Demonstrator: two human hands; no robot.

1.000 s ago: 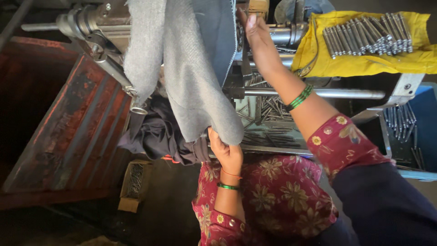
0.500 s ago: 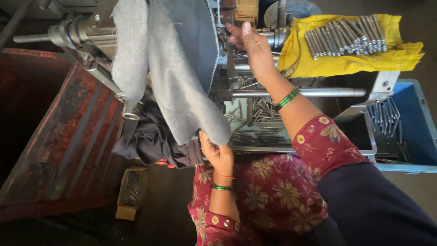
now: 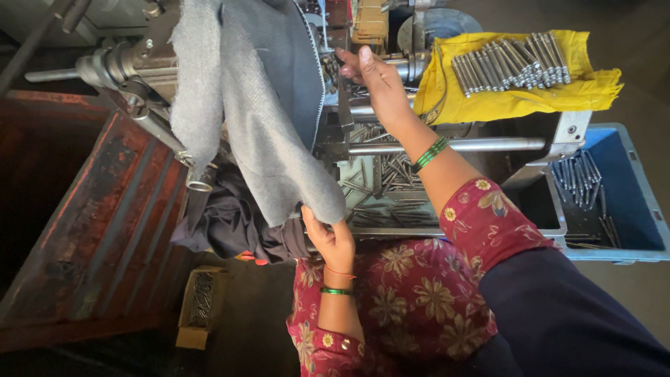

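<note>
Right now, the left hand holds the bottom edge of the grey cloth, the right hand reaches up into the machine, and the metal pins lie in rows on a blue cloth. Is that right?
Not quite. The head view shows the metal pins lying on a yellow cloth, not a blue one; the blue thing is the crate to the right. The rest holds: left hand on the grey cloth, right hand at the machine.

Right hand [image 3: 377, 80] now lower on the machine [image 3: 391, 66], off the wooden block [image 3: 368, 21]; view shifted, baring more blue bin [image 3: 628, 202].
</note>
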